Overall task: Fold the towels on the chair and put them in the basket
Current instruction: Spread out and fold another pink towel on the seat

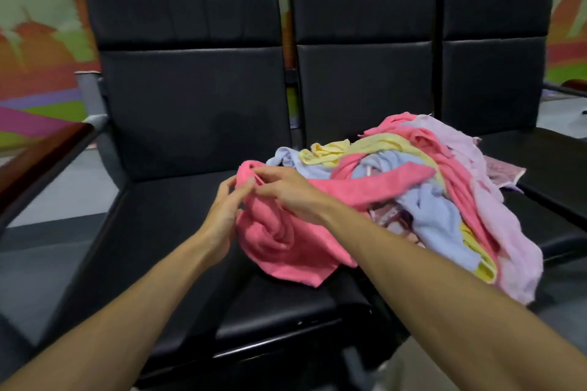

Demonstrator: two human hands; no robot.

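Currently held: pink towel [286,241], bunched at frame centre, upper edge lifted, lower part lying on the right side of the left chair's seat.
left hand [222,216]: just left of the towel; fingertips closed on the towel's upper corner, pinching it.
right hand [286,190]: just beside the left hand; fingers curled over the same upper edge, gripping it.
pile [428,200]: loose heap of pink, yellow, blue and lilac towels, right of centre on the middle seat, touching the held towel; a pink strip runs from the right hand across its top, and I cannot tell which towel it belongs to.
chairs [178,124]: three black padded seats in a row, backs across the upper frame.
armrest [38,162]: dark wood, left edge.
wall [31,51]: green with orange and purple painting, upper left and upper right.
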